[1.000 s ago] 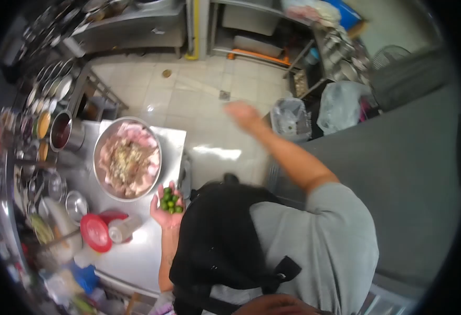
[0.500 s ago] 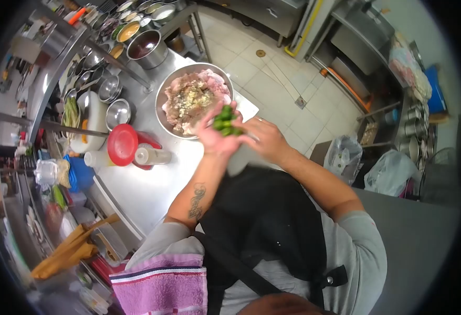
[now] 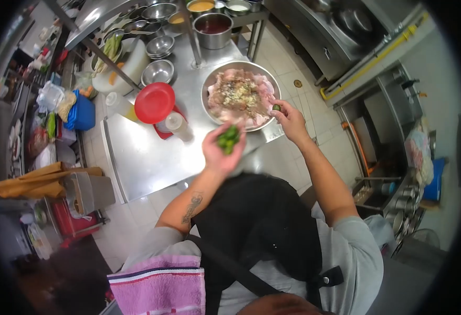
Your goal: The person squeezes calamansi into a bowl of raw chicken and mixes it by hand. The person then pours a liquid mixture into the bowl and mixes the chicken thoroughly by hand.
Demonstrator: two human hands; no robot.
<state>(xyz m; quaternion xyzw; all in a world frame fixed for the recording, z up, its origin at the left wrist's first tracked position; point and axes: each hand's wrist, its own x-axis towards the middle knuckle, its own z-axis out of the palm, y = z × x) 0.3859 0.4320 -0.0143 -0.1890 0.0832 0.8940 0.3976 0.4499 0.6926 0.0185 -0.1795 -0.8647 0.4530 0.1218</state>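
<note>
My left hand (image 3: 224, 148) is cupped palm-up near the front of a wide metal bowl (image 3: 207, 111). Several small green limes (image 3: 228, 139), some showing yellowish-green sides, lie in its palm. At the bowl's right rim, my right hand (image 3: 292, 122) pinches a single small green lime (image 3: 276, 107) between thumb and fingertips. Pale pink raw meat (image 3: 225, 86) fills the bowl, topped with chopped garlic-like bits (image 3: 246, 93) and dark seasoning. Whether the limes are whole or cut is too small to tell.
Left of the bowl stand a red plate (image 3: 155, 103) and squeeze bottles (image 3: 178, 126) on the steel table (image 3: 141, 163). Behind are metal bowls (image 3: 157, 72), a pot of dark red liquid (image 3: 213, 31) and a shelf post (image 3: 189, 34). A stove (image 3: 325, 42) is at the back right.
My right hand has left the limes in my left palm and moved right to the bowl's rim with one lime. The view has turned, shifting the bowl and table rightward.
</note>
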